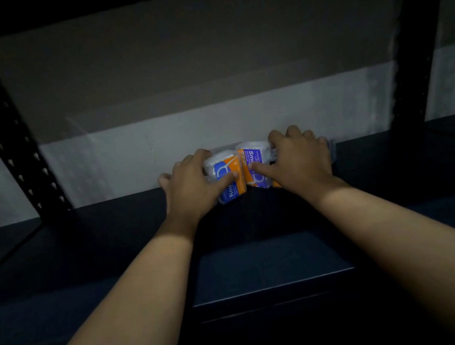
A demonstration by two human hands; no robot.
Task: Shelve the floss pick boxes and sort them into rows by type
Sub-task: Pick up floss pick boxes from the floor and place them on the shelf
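Note:
Two clear plastic floss pick boxes with blue and orange labels sit side by side at the back of a dark shelf [111, 238], close to the wall. My left hand [189, 184] grips the left box [225, 177], thumb on its label and fingers over its far side. My right hand [297, 158] grips the right box [253, 162], whose label starts "Sm"; the thumb lies across its front. The boxes touch each other along their orange edges. A bit of clear plastic [330, 145] shows past my right hand's fingers; whether it is another box I cannot tell.
The shelf is dark and dim, with a black perforated upright [11, 141] at the left and another upright [411, 59] at the right. A grey and white wall [185, 137] stands right behind the boxes. A lower shelf edge [269, 291] lies nearer to me.

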